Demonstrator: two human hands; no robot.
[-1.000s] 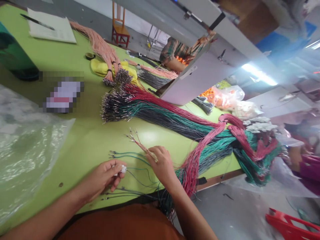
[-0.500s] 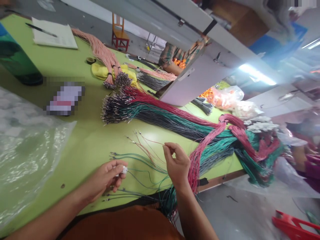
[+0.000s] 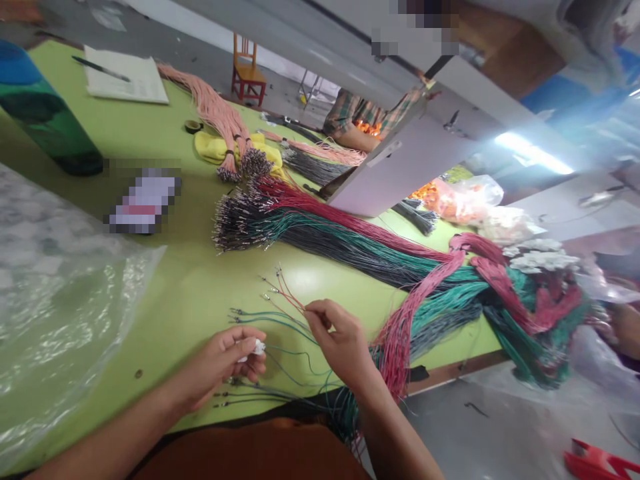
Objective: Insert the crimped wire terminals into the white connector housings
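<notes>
My left hand [image 3: 233, 360] pinches a small white connector housing [image 3: 259, 347] between thumb and fingers, with thin green and dark wires trailing from it to the right. My right hand [image 3: 335, 337] is closed at the fingertips on thin red wires [image 3: 293, 298], whose metal-tipped ends fan out up and left above the table. Loose green wires [image 3: 285, 319] with crimped ends lie between the two hands. Below my left hand rest several dark-tipped wires [image 3: 265, 395]. Behind them stretches a thick bundle of red, green and black wires [image 3: 320, 233], its metal terminals heaped at the left end.
A clear plastic bag [image 3: 75, 320] of white parts covers the table's left side. Beyond it are a phone [image 3: 145, 201], a green bottle [image 3: 55, 120] and a notebook [image 3: 125, 75]. Pink wires [image 3: 215, 110] lie on a yellow cloth [image 3: 210, 147]. A grey panel [image 3: 400, 167] stands behind the bundle.
My right hand has moved left and slightly down, closer to the red wires' tips. My left hand still grips the white connector housing. The whole view has shifted slightly.
</notes>
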